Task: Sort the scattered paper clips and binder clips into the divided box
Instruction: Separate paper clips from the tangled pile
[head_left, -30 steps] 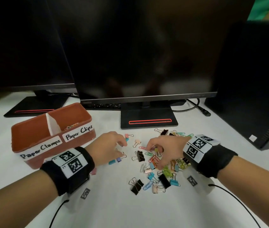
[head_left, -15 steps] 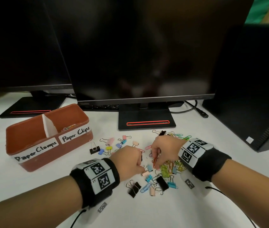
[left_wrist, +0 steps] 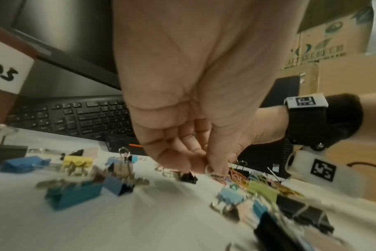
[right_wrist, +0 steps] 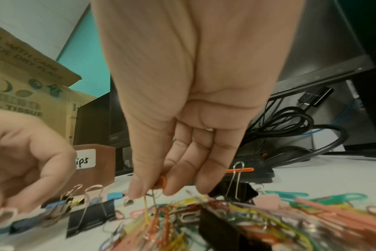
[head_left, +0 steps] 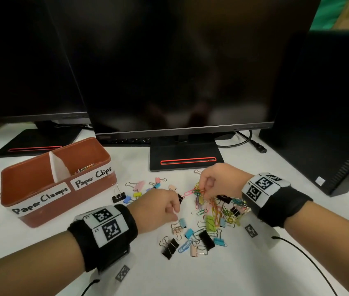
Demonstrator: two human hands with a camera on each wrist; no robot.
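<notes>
Box [head_left: 41, 212] labels "Paper Clamps", "Paper Clips"; right hand [head_left: 218, 180] pinches paper clips [head_left: 200, 192]; left hand [head_left: 158, 208] curled, contents unclear.

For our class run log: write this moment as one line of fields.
stage: picking | right hand: pinches paper clips over pile | left hand: curled at binder clip, hold unclear | box: paper clips in right compartment

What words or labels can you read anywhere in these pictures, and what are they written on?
"Paper Clamps": white label on the left compartment of the red-brown divided box.
"Paper Clips": white label on its right compartment.
"WITH CARE", "DRY PLACE", "TISSUE": partly cut off, on a cardboard carton.
Black-and-white square codes on the wristbands: patterns only; tiny numbers beside them unreadable.
</notes>
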